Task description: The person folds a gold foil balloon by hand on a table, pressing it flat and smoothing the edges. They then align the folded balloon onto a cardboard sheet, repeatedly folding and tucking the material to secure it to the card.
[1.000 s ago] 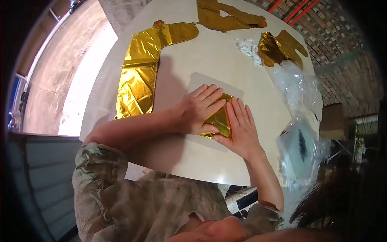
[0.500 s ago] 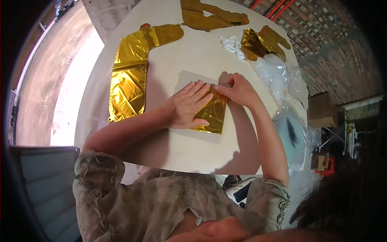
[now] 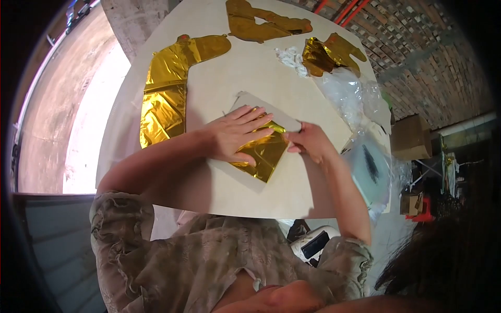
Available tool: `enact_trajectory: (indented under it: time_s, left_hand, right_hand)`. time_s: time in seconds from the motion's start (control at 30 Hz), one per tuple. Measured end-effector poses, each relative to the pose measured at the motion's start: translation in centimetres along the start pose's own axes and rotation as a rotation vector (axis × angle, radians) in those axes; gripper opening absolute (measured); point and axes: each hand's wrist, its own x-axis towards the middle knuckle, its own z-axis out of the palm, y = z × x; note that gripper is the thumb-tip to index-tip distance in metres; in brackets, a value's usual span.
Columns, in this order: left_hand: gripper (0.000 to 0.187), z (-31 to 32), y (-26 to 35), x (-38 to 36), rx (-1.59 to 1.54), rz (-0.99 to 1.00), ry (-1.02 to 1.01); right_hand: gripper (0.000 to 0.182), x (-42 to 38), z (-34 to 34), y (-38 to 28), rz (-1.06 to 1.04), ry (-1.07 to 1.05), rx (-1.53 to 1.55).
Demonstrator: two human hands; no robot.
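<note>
A folded gold foil sheet [image 3: 264, 151] lies on a flat grey card [image 3: 284, 116] at the middle of the table. Over the foil's left part my left hand [image 3: 235, 134] rests flat, fingers spread. My right hand [image 3: 309, 141] pinches the right corner of the card and foil between thumb and fingers; exactly which layers it grips is hidden. To the left lies a long bent gold foil piece [image 3: 166, 88], partly behind my left forearm.
Another gold foil shape [image 3: 255, 25] is at the table's far edge. Crumpled gold foil [image 3: 334, 55], white strings [image 3: 293, 58] and clear plastic bags [image 3: 347, 96] lie at the right. Cardboard boxes [image 3: 410, 138] stand beyond the table's right side.
The foil and card have turned clockwise on the table. My right hand has moved down from the top edge to the right corner. My left hand has shifted slightly left, still flat on the foil.
</note>
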Motion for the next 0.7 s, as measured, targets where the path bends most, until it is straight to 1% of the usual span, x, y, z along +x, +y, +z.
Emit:
enact_trajectory:
  time_s: [0.03,0.07,0.1,0.13,0.17,0.2,0.23,0.27,0.3,0.37,0.4,0.43,0.47,0.5,0.53,0.6,0.63,0.67,0.7]
  left_hand:
    - [0.091,-0.9,0.3,-0.1,0.006,-0.001,0.003]
    - [0.091,-1.7,0.6,-0.2,0.031,-0.061,0.040]
    - [0.091,-2.3,1.0,-0.3,0.056,-0.122,0.078]
    - [0.091,-2.0,1.2,-0.5,0.063,-0.120,0.086]
    - [0.086,-1.1,1.6,-1.1,0.047,-0.298,0.368]
    - [0.082,-0.6,2.3,-1.5,0.027,-0.472,0.652]
    - [0.082,-0.5,3.3,-1.9,0.031,-0.465,0.662]
    - [0.079,-0.3,4.6,-2.3,-0.380,-0.569,0.891]
    - [0.077,0.0,6.4,-2.6,-0.807,-0.653,1.097]
    - [0.070,2.7,11.5,-3.3,-1.608,-0.790,0.944]
    - [0.064,2.7,14.0,-2.3,-1.697,-0.719,0.883]
    - [0.060,3.7,15.5,-0.6,-1.576,-0.865,0.779]
    - [0.050,5.4,16.8,0.3,-1.578,-0.939,0.720]
    - [0.037,4.5,18.4,2.5,-1.846,-0.780,0.882]
    - [0.037,4.9,18.7,3.9,-1.837,-0.772,0.889]
    - [0.021,5.4,18.8,6.1,-1.923,-0.656,0.972]
    - [0.015,5.1,18.7,6.8,-1.919,-0.606,0.975]
    - [0.015,4.8,18.7,7.1,-1.920,-0.600,0.972]
    - [0.016,4.6,18.6,7.4,-1.913,-0.676,0.984]
  right_hand:
    - [0.026,-1.2,0.3,0.6,0.021,0.074,0.041]
    - [0.026,-2.5,0.5,1.3,0.040,0.147,0.080]
    - [0.026,-3.7,0.8,2.4,0.032,0.148,0.075]
    - [0.022,-4.9,1.1,3.6,-0.011,0.264,0.179]
    - [0.019,-6.1,1.4,4.5,-0.056,0.380,0.283]
    - [0.019,-7.4,1.7,5.0,-0.066,0.385,0.276]
    - [0.016,-8.4,2.2,5.4,-0.193,0.443,0.440]
    - [0.013,-9.4,2.8,5.9,-0.322,0.497,0.606]
    - [0.013,-10.2,3.4,6.6,-0.335,0.499,0.606]
    - [0.010,-11.2,4.7,7.5,-0.460,0.597,0.833]
    - [0.010,-11.2,5.5,7.5,-0.472,0.591,0.834]
    - [0.010,-11.0,6.3,7.4,-0.514,0.631,0.911]
    - [0.009,-10.8,7.2,7.3,-0.553,0.669,0.991]
    - [0.010,-10.9,8.0,6.7,-0.559,0.658,1.040]
    - [0.010,-10.6,8.6,6.6,-0.568,0.649,1.041]
    - [0.011,-10.1,9.6,6.9,-0.627,0.590,1.105]
    - [0.010,-10.1,10.0,7.1,-0.592,0.595,1.136]
    - [0.010,-10.1,10.4,7.1,-0.597,0.598,1.135]
    - [0.010,-10.3,10.9,6.6,-0.589,0.614,1.165]
